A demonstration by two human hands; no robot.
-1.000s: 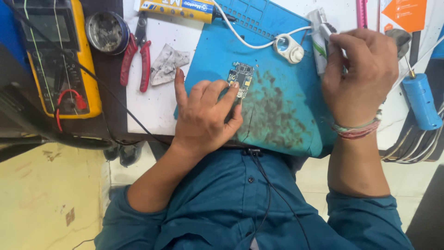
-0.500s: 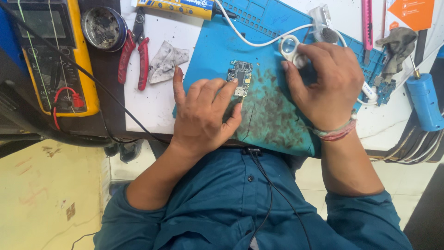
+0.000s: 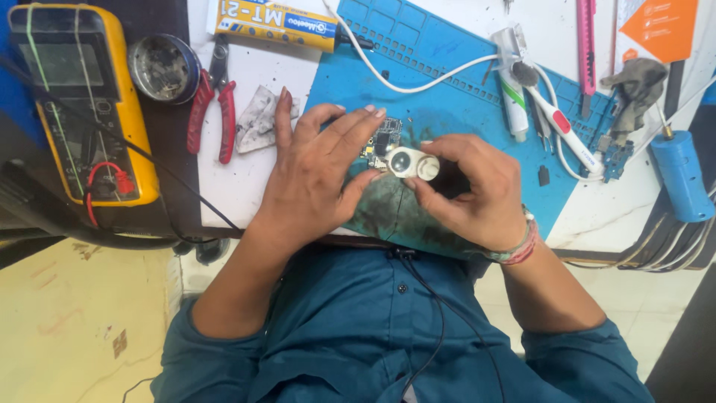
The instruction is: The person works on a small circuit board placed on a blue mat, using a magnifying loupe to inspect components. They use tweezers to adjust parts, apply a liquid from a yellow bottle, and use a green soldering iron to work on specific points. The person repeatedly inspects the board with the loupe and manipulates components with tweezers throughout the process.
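Note:
My right hand (image 3: 473, 194) grips a small white double-lens magnifier (image 3: 412, 164) between thumb and fingers, over the stained blue work mat (image 3: 440, 82). My left hand (image 3: 313, 179) lies flat on the mat with fingers spread. Its fingertips touch a small circuit board (image 3: 382, 142), which shows just above the magnifier. The two hands almost meet at the magnifier.
A yellow multimeter (image 3: 82, 104) with leads lies far left, beside a round tin (image 3: 162, 67) and red pliers (image 3: 212, 112). A yellow glue tube (image 3: 276, 24), white cable (image 3: 418, 78), white-handled tool (image 3: 563, 134), pink knife (image 3: 587, 41) and blue cylinder (image 3: 680, 175) ring the mat.
My right hand picked up the white magnifier at the mat's upper right and carried it left and down to the circuit board. My left hand stayed at the board.

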